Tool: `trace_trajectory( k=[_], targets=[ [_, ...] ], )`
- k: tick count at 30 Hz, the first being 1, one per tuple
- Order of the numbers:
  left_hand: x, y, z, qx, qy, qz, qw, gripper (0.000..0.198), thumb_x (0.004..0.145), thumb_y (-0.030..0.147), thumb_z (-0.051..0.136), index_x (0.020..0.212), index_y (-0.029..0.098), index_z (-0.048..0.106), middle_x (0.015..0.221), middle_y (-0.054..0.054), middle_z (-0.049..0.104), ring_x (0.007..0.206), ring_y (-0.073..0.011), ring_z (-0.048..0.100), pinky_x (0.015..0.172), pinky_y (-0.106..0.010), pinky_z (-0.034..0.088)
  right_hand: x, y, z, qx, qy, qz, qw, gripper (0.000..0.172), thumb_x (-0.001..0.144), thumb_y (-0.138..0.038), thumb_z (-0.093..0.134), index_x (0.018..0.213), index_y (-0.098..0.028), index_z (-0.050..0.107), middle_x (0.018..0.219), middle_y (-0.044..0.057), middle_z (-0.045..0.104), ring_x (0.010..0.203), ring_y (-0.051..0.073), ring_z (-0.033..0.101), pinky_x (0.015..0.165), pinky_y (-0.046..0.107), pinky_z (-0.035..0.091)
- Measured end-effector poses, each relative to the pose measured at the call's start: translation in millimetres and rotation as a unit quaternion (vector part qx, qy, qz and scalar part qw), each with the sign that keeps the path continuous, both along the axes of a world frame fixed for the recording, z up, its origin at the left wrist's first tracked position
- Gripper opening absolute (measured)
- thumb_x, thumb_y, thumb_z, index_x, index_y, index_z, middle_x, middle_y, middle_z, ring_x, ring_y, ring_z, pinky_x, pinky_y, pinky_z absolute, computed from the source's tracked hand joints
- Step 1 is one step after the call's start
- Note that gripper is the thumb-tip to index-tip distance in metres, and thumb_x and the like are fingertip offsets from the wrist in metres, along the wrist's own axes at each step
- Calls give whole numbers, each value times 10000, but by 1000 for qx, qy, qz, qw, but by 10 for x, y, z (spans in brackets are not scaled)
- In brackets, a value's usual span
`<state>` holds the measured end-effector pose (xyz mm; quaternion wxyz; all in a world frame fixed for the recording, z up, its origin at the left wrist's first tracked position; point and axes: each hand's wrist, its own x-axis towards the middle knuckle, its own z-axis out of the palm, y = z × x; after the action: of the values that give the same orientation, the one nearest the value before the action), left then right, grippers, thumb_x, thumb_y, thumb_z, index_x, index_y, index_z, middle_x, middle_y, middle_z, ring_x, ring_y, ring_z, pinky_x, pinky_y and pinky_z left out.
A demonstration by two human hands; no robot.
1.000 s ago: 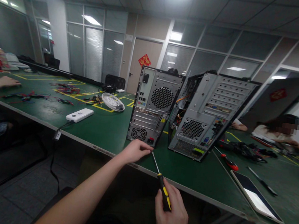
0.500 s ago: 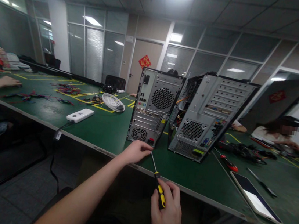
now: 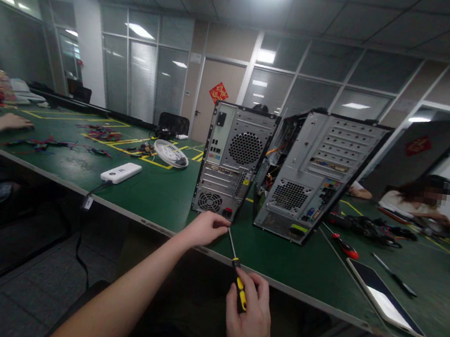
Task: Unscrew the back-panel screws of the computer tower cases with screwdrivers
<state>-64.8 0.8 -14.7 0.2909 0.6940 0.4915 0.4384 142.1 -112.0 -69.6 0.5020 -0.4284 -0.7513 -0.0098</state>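
Note:
My right hand (image 3: 249, 317) is wrapped around the yellow and black handle of a screwdriver (image 3: 237, 263). Its thin shaft slants up and away, ending at the fingertips of my left hand (image 3: 208, 228). Those fingers are pinched together by the shaft's tip, low in front of a grey computer tower (image 3: 227, 177); what lies between them is too small to make out. The tower stands upright, its back panel with fan grilles and ports facing me. To its right stands a second computer tower (image 3: 311, 175), with its left side open and wiring inside.
On the green table (image 3: 169, 205) lie a white power bank (image 3: 121, 173), a white basket (image 3: 171, 153), and several wire bundles (image 3: 48, 145). Rightward are a red-black screwdriver (image 3: 346, 246), a phone (image 3: 385, 297) and black cables (image 3: 367, 227). Other people sit at both sides.
The screwdriver handle has turned a little in my right hand, whose fingers have shifted slightly. My left hand and both towers stay in place.

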Motion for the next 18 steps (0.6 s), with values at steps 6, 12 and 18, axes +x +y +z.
trace_trajectory(
  k=[6,12,18],
  targets=[
    [39,38,-12,-20,-65,-16,998,384,843,155,704,1223,105,713,1076,-134,792,954,-186,745,958,-361,586,-25,17,44,-8,6,3,1000,284,1013,-217,546,1277,-214,650,1138,101,592,999,223,695,858,352,603],
    [83,43,-2,-35,-88,-6,995,422,798,78,699,1215,99,637,1043,-118,753,851,-140,697,919,-347,582,-76,26,116,-38,10,-8,999,280,1018,-241,531,1269,-226,654,1143,98,590,979,223,694,841,350,600],
    [117,64,1,-49,-75,18,996,443,769,61,694,1203,100,612,1046,-114,744,847,-140,690,921,-343,575,-109,61,148,-50,4,-27,998,277,1016,-261,521,1256,-220,654,1149,102,590,983,230,702,830,352,593]
  ],
)
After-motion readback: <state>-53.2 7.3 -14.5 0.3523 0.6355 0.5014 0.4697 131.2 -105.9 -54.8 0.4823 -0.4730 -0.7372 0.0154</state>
